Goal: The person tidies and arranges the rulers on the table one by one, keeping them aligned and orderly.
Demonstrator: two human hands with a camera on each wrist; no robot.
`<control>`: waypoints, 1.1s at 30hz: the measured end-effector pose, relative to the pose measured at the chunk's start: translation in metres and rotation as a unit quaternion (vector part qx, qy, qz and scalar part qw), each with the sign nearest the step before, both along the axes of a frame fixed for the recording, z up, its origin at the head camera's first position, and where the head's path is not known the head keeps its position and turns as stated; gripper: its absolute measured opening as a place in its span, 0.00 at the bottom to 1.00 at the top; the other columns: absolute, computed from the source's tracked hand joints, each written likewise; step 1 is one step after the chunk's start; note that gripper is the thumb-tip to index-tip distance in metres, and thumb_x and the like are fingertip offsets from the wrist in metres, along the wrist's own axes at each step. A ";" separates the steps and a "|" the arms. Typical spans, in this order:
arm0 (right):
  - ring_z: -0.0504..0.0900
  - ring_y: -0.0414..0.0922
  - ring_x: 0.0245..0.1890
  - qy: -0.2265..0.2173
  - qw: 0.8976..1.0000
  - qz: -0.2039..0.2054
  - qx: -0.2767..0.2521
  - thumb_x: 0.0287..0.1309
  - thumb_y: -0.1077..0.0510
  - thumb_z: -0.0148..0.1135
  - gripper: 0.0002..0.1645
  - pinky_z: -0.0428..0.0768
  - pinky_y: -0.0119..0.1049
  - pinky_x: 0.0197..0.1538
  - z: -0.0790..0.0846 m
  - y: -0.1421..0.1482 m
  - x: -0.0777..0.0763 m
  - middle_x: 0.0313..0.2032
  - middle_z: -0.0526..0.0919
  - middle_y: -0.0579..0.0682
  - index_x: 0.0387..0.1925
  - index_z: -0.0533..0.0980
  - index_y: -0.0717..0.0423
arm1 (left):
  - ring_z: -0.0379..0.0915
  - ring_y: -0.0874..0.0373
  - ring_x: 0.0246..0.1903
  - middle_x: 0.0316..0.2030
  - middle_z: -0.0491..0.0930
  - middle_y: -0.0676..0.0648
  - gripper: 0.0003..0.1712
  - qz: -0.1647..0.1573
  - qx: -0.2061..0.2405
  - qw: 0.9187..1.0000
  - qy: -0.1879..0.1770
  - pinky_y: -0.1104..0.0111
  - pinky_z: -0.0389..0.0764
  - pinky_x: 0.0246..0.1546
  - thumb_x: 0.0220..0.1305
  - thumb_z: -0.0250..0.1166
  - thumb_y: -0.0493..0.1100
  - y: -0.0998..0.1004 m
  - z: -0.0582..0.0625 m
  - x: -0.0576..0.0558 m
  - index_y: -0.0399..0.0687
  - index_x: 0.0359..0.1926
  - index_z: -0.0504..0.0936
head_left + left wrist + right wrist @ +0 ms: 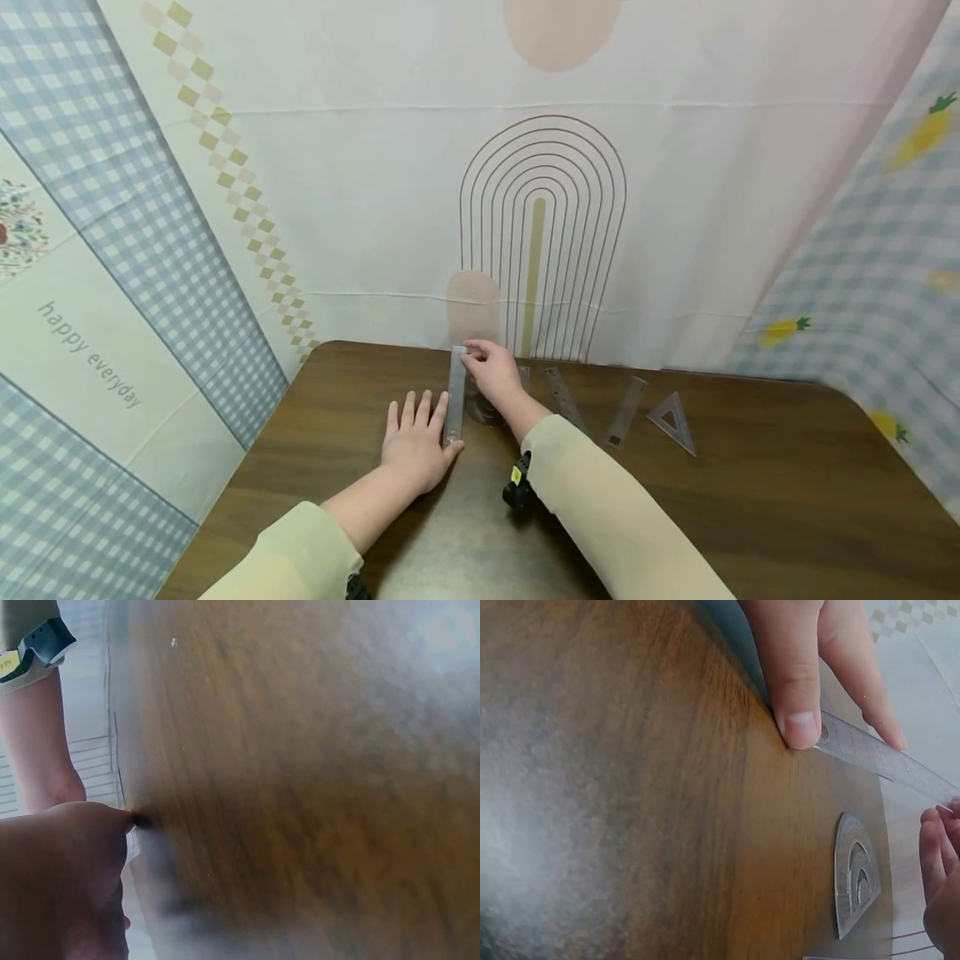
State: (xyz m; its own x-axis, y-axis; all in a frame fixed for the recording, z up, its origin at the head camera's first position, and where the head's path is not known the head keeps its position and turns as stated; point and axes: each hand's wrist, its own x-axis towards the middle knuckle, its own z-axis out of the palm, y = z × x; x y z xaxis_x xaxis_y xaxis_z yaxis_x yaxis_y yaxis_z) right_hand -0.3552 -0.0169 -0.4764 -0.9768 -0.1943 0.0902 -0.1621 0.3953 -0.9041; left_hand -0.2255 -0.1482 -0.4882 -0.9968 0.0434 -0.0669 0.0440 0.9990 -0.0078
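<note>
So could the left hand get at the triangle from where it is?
Probably not directly: the right arm stretches between the left hand and the triangle, so the straight way looks blocked.

Just right of the ruler [457, 396], the right hand [495, 375] and its wrist cover part of the protractor [486, 412], and farther right of the ruler only a sliver of a clear piece [524, 377] shows past that wrist, too little to identify. The ruler's markings are too small to read from the head view. In the left wrist view the left hand [420, 446] is cut off at the picture's edge, with the ruler hard to make out and the desk [315, 787] blurred.
</note>
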 end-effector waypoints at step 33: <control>0.80 0.42 0.29 -0.066 0.980 -0.049 -0.181 0.66 0.65 0.61 0.22 0.85 0.38 0.36 0.005 0.014 0.020 0.34 0.80 0.54 0.61 0.77 0.63 | 0.35 0.40 0.76 0.78 0.46 0.43 0.52 -0.070 0.005 0.996 0.055 0.43 0.37 0.72 0.66 0.46 0.77 -0.002 -0.002 0.013 0.56 0.80 0.45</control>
State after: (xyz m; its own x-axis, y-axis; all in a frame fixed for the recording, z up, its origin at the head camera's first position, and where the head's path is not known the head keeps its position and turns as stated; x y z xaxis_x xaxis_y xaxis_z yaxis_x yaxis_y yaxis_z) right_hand -0.3354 -0.0031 -0.4716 -0.9970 -0.0771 0.0072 -0.0113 0.0527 -0.9985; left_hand -0.2127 -0.1503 -0.4900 -0.9823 0.1820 0.0436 0.1816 0.9833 -0.0113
